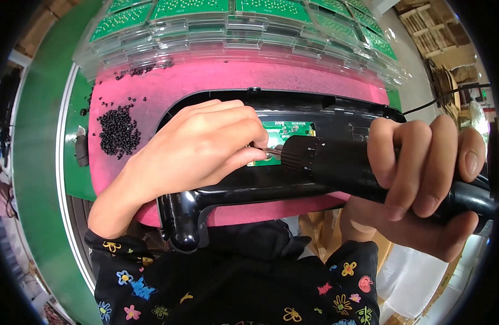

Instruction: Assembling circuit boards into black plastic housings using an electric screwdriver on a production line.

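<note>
The right hand (423, 179) is gripping an electric screwdriver (336, 162) while the left hand (206, 146) is pinching its bit steady over the green circuit board (287, 132) inside the black housing (293, 108).

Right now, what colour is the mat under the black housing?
Bright pink mat, seen best in the head view.
</note>
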Tool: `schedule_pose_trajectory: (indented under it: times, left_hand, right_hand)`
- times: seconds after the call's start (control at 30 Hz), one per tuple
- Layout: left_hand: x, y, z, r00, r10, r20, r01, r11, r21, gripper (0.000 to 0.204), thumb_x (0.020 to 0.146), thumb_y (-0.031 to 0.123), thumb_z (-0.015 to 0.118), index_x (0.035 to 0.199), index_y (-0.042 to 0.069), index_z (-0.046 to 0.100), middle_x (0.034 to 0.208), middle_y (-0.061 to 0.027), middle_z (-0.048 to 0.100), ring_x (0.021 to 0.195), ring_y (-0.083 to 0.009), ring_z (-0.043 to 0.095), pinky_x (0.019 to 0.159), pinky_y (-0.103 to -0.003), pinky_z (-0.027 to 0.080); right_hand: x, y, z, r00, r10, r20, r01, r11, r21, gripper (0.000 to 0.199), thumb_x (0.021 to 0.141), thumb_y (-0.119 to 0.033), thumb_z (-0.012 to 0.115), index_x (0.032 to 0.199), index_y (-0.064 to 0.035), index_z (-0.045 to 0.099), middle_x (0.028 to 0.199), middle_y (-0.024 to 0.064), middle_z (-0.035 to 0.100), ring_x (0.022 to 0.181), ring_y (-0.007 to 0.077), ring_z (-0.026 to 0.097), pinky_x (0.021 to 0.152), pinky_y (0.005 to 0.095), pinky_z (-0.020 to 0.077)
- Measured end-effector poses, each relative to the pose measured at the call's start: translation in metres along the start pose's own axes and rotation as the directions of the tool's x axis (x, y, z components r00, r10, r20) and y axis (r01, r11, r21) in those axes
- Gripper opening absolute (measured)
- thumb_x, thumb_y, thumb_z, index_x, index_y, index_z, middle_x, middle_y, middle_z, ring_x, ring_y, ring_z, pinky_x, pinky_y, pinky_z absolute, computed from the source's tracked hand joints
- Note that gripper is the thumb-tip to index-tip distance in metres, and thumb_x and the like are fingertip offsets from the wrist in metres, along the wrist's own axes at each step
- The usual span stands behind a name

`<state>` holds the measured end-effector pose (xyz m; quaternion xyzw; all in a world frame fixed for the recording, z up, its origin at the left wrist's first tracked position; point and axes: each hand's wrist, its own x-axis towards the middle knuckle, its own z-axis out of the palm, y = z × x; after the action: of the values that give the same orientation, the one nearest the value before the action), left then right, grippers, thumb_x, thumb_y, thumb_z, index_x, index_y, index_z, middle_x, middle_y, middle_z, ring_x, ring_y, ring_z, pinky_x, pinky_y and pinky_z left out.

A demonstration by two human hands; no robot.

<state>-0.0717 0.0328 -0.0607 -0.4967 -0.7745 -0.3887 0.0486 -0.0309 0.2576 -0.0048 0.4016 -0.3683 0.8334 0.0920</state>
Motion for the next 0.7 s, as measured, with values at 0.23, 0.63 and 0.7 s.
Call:
schedule_pose_trajectory:
  times: [0.23,0.63,0.7]
  left_hand:
    - [-0.002,-0.001,-0.003,0.999,0.029,-0.041,-0.031,0.999,-0.04,0.018,0.077,0.006,0.072,0.088,0.0,0.059,0.084,-0.0114,0.062,0.076,-0.0312,0.061,0.068,-0.039,0.049]
    - [-0.009,-0.008,-0.002,1.0,-0.005,0.011,0.005,0.998,-0.061,0.022,0.078,0.01,0.073,0.092,0.0,0.06,0.091,-0.0112,0.064,0.085,-0.0303,0.061,0.073,-0.039,0.05]
    - [-0.01,-0.008,0.0,0.994,0.019,0.111,-0.016,0.999,-0.03,0.024,0.078,0.013,0.074,0.092,0.0,0.06,0.091,-0.0109,0.063,0.088,-0.0304,0.061,0.076,-0.04,0.05]
  right_hand:
    - [0.011,-0.008,0.009,0.985,0.154,-0.081,-0.161,0.982,-0.095,0.041,0.084,-0.029,0.067,0.109,-0.0041,0.047,0.079,0.0023,0.055,0.055,0.0106,0.051,0.064,0.0276,0.0384]
    - [0.001,0.012,0.013,0.973,0.211,-0.091,-0.226,0.947,-0.228,0.038,0.084,-0.031,0.068,0.108,-0.0096,0.048,0.077,-0.0003,0.054,0.054,0.0098,0.051,0.06,0.0282,0.0388]
    - [0.002,0.013,0.013,0.982,0.179,-0.056,-0.187,0.964,-0.187,0.038,0.084,-0.03,0.068,0.108,-0.0088,0.048,0.077,0.0003,0.054,0.053,0.0095,0.051,0.061,0.0278,0.0389]
